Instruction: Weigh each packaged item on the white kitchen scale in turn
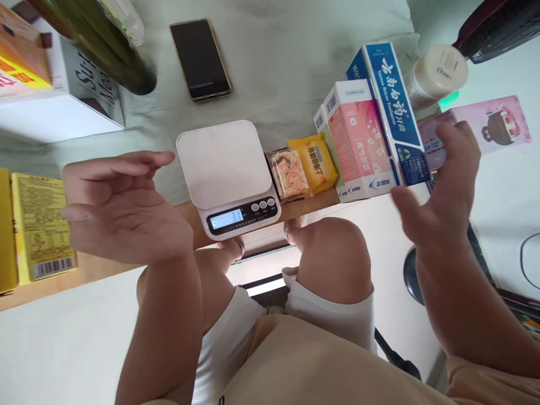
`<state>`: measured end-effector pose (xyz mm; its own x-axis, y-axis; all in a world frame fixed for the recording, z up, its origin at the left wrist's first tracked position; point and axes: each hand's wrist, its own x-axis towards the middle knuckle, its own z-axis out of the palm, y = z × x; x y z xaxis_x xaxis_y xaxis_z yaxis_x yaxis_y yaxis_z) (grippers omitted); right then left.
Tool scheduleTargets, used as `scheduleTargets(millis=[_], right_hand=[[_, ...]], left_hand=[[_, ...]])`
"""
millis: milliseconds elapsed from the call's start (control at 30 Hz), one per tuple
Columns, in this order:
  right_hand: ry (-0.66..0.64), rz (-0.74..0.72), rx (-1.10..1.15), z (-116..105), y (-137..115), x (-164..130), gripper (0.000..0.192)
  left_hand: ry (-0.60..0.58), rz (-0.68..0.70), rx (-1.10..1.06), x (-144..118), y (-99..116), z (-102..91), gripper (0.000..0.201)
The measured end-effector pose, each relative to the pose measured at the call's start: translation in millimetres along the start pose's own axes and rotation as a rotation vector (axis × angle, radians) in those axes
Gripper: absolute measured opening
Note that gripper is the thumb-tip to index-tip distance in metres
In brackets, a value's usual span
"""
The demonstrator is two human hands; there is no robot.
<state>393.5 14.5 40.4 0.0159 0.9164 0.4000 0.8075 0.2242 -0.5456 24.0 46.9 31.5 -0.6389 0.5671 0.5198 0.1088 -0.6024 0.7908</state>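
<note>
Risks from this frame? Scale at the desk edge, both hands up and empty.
1. The kitchen scale sits at the desk's front edge, its display end overhanging slightly; a bump from the left hand could tip it onto the knees.
2. The right hand hovers beside the upright toothpaste boxes; brushing them could topple the row onto the snack packets.
3. The display reads a nonzero value with the platform bare, so a weighing may be off unless tared.

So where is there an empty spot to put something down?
The scale's white tray is bare. So is the pale cloth between the phone and the toothpaste boxes. It's crowded right of the scale: snack packets, boxes and a jar sit close together.
</note>
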Motion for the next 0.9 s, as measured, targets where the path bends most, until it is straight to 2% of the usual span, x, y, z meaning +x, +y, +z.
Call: scheduleTargets(millis=[67, 133, 233, 467, 667, 767, 833, 900], right_hand=[[-0.055, -0.078, -0.245, 2.4, -15.3, -3.8, 0.099], [-0.081, -0.051, -0.361, 10.8, -22.2, -5.2, 0.091], [-0.077, -0.036, -0.443, 22.3, -18.4, -5.7, 0.078], [-0.041, -0.095, -0.463, 19.1, -2.0, -3.7, 0.075], [-0.024, -0.093, -0.46, 22.0, -3.0, -2.5, 0.073], [-0.01, -0.109, -0.446, 13.0, -7.9, -3.8, 0.082], [0.043, -0.175, -0.377, 3.5, -15.7, -4.3, 0.085], [0.107, -0.314, -0.228, -1.9, -29.5, -4.4, 0.079]], left_hand=[[-0.027, 0.0, -0.037, 0.3, 1.3, -2.1, 0.075], [-0.048, -0.013, -0.062, 0.6, 2.9, -5.5, 0.074], [-0.066, -0.01, -0.079, 1.8, 4.6, -13.0, 0.075], [-0.13, 0.001, -0.097, 5.2, 5.7, -24.3, 0.071], [-0.118, -0.001, -0.118, 5.1, 7.9, -22.2, 0.074], [-0.115, 0.016, -0.139, 7.1, 6.3, -22.7, 0.076], [-0.106, 0.019, -0.138, 9.1, 5.2, -23.4, 0.072], [-0.095, 0.001, -0.094, 10.7, 6.5, -23.3, 0.065]])
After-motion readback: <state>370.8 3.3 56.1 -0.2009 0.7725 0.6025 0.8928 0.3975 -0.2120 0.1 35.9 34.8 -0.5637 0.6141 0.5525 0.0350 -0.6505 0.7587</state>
